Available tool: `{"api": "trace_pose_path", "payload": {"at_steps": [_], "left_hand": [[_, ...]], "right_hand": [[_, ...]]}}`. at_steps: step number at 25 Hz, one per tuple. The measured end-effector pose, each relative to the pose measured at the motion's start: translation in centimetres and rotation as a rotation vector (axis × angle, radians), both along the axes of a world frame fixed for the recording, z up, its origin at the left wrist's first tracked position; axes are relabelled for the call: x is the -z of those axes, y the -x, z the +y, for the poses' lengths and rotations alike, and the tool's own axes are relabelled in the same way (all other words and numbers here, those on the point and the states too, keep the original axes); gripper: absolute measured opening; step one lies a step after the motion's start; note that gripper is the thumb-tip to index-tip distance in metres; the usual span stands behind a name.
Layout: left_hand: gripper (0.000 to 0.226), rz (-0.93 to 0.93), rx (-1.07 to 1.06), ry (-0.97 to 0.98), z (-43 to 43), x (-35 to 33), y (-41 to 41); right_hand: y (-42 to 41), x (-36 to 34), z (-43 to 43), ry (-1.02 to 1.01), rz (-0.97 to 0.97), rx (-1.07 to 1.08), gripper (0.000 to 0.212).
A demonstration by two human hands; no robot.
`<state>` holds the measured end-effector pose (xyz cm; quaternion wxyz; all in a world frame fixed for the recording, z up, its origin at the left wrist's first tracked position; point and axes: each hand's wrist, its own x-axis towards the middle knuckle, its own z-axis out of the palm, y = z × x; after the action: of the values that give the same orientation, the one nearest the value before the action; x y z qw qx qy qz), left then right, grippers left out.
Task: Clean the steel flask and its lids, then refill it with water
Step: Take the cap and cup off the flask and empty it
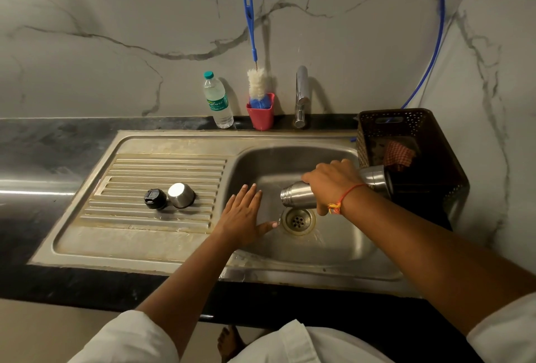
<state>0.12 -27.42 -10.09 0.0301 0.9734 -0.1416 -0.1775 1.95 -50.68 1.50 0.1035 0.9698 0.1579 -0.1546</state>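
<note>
While you stand at the black desk [58, 142], the steel sink [290, 271] set into it fills the middle of your view, with its ribbed drainboard [162, 171] to the left of the basin. A dark perforated basket [429, 136] sits at the basin's right edge with a red checked cloth [400, 154] inside it.

Your right hand [333, 183] grips the steel flask [298, 196] round its middle. It holds the flask on its side over the basin, with the open mouth pointing left just above the drain [298, 220] and the base towards the basket. Your left hand [243, 217] is flat and spread, palm down and holding nothing, over the basin's left slope just beside the flask's mouth. Whether it touches the steel, you cannot tell.

Against the marble wall stand a plastic water bottle [219, 101], a red cup [261, 119] holding a blue-handled bottle brush [256, 84], and the tap [301, 96].

On the drainboard, well apart from the flask, the steel cup lid [181, 195] lies mouth down, touching or almost touching the black stopper lid [155, 199] on its left.
</note>
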Motion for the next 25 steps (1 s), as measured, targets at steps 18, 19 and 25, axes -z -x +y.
{"api": "trace_pose_path", "payload": {"at_steps": [18, 19, 25], "left_hand": [[0.123, -0.019, 0.003, 0.016, 0.3, -0.4, 1.0], [0.122, -0.021, 0.002, 0.017, 0.3, -0.4, 1.1], [0.136, -0.006, -0.011, 0.048, 0.5, -0.5, 1.0]], "right_hand": [[0.6, 0.4, 0.8, -0.013, 0.011, 0.028, 0.060], [0.5, 0.4, 0.8, -0.012, 0.017, 0.030, 0.061], [0.2, 0.7, 0.8, -0.010, 0.055, 0.026, 0.059]]}}
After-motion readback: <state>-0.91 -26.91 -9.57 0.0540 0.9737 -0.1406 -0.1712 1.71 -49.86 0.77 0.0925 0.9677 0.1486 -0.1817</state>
